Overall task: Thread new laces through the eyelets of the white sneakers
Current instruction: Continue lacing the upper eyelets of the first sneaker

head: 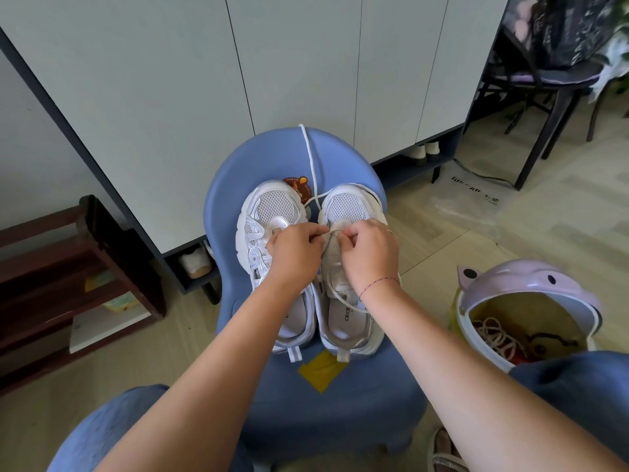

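Two white sneakers stand side by side, toes pointing away, on a blue padded stool. The stool is on a light floor before pale cabinet doors. The left hand and right hand both pinch a white lace at the right-hand sneaker (its loose end trails over the stool's far edge).
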Demonstrator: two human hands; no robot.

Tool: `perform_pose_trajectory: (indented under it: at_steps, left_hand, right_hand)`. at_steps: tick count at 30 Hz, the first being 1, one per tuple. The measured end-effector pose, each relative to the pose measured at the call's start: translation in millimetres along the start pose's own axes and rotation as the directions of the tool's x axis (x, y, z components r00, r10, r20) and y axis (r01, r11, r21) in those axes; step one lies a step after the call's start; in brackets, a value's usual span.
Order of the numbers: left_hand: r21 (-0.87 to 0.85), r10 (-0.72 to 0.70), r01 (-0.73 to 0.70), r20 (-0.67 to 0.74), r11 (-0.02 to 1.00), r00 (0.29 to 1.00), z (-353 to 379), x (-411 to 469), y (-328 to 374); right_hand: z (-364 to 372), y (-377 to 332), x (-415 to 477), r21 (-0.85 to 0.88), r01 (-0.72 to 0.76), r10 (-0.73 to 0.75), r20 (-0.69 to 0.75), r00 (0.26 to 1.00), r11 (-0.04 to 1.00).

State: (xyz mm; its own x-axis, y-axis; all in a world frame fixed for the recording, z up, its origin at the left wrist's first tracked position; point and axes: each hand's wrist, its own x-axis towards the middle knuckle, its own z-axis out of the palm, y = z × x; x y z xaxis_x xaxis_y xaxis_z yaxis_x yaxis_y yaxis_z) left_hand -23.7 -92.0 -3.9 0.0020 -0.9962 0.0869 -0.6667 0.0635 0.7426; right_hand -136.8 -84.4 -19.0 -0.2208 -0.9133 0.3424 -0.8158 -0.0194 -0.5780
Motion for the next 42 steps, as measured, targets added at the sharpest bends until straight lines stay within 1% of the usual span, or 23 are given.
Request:
perform_pose_trajectory:
  at_steps: [3,7,9,12,15,17,20,22,24,27,29,33,35,37,39,42]
  left_hand:
    - [-0.049,0.000,0.000,-0.006,0.999,1.000,0,0,-1]
    - [-0.077,0.007,-0.007,-0.002,0.997,1.000,1,2,-3]
    - [-0.104,-0.006,0.006,0.008,0.995,1.000,2,3,-3]
    - [-0.158,-0.032,0.037,0.029,0.987,0.999,1,5,-4]
    - [-0.152,-0.054,0.063,0.060,0.986,0.997,0,5,-1]
    - [-0.136,-0.062,0.073,0.084,0.988,0.995,0,4,1]
    - [-0.098,-0.044,0.054,0.107,0.994,0.993,-3,3,3]
    - [-0.071,-0.036,0.044,0.115,0.996,0.993,-5,1,4]
    - [-0.090,-0.032,0.042,0.118,0.995,0.993,-6,2,4]
    - [-0.152,-0.039,0.057,0.114,0.987,0.993,-6,4,1]
    - [-0.192,-0.070,0.090,0.109,0.977,0.992,-4,4,1]
    - [-0.191,-0.110,0.124,0.081,0.974,0.991,-2,4,4]
    - [-0.155,-0.123,0.131,0.056,0.979,0.991,1,4,6]
    - [-0.063,-0.132,0.132,0.005,0.989,0.991,3,5,11]
    - [0.028,-0.143,0.144,-0.024,0.989,0.989,5,8,15]
    - [0.081,-0.162,0.163,-0.027,0.983,0.987,6,12,17]
  right_hand:
    - [-2,-5,0,-0.178,0.004,-0.002,0.009,1.000,0.984]
    - [-3,-10,4,-0.274,0.022,-0.013,0.035,0.999,0.961]
    - [-3,-11,6,-0.292,0.038,-0.026,0.046,0.999,0.956]
    - [-2,-6,7,-0.212,0.036,-0.024,0.061,0.998,0.977]
    - [0,-2,7,-0.002,-0.039,0.039,0.036,0.999,0.999]
    - [3,-1,7,0.144,-0.112,0.108,0.037,0.993,0.983]
    - [6,0,5,0.261,-0.160,0.157,0.031,0.987,0.952]
    - [4,2,5,0.299,-0.174,0.176,0.023,0.984,0.938]
    - [2,2,5,0.318,-0.189,0.193,0.018,0.981,0.929]
    - [0,-2,4,0.294,-0.215,0.221,0.013,0.975,0.931]
    - [-1,-4,5,0.269,-0.232,0.235,0.022,0.972,0.935]
    - [-4,-6,9,0.248,-0.266,0.255,0.075,0.964,0.932]
    - [-5,-6,8,0.261,-0.260,0.243,0.096,0.965,0.930]
    - [-7,-7,6,0.294,-0.261,0.237,0.115,0.965,0.919]
    - [-10,-7,5,0.334,-0.293,0.258,0.145,0.955,0.896]
    - [-16,-5,3,0.416,-0.354,0.289,0.212,0.934,0.838]
